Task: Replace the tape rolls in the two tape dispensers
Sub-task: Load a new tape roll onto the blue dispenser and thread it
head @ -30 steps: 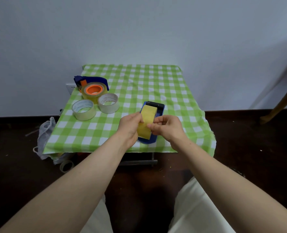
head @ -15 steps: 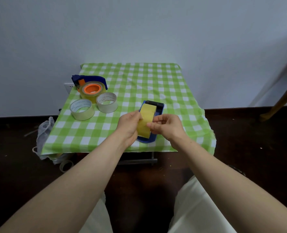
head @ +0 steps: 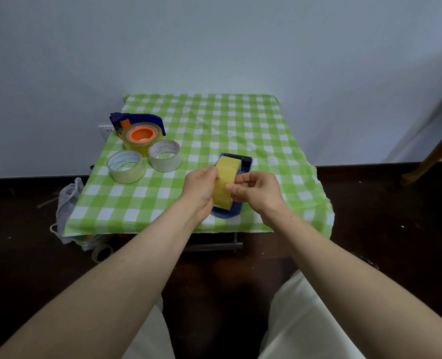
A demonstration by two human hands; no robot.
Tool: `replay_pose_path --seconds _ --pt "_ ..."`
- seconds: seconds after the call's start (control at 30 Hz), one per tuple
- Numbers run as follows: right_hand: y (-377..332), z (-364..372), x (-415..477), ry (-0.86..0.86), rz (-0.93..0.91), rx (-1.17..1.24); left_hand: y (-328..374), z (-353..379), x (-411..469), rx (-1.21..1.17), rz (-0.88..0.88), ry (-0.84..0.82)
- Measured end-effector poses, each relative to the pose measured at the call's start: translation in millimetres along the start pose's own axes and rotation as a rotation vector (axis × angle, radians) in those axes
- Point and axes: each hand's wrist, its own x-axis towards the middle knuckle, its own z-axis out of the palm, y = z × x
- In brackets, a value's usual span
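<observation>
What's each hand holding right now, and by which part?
Both hold the yellow tape roll over the blue dispenser: the left hand grips its left side, and the right hand pinches its right edge.

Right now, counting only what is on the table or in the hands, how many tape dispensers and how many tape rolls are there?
Tape dispensers: 2 (far dispenser, near dispenser)
Tape rolls: 4 (yellow roll held by the left hand and right hand, loaded roll on the far dispenser, left loose roll, right loose roll)
Total: 6
</observation>
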Motion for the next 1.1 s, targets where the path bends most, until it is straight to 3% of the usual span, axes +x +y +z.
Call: replay_pose_path --seconds 0.33,0.5,0.63,0.93,1.1 --pt "3.2 0.5 -2.2 0.012 -0.001 0.034 -2.8 2.7 6.5 0.025 0.032 0.019" --pt "1.3 -0.2 -0.4 0.036 0.007 0.097 -9.9 2.1 -3.2 0.085 0.067 -0.089" --pt "-5.1 -1.3 6.4 0.026 0.025 0.085 -8.7 -5.0 1.2 -0.011 -0.004 -0.13" --pt "-5.2 1.3 3.5 -0.028 0.018 0.07 0.6 2.9 4.2 -0.006 -0.041 0.058" --pt "-4.0 3.5 3.4 -0.013 0.013 0.053 2.1 4.5 4.8 -0.017 -0.045 0.08"
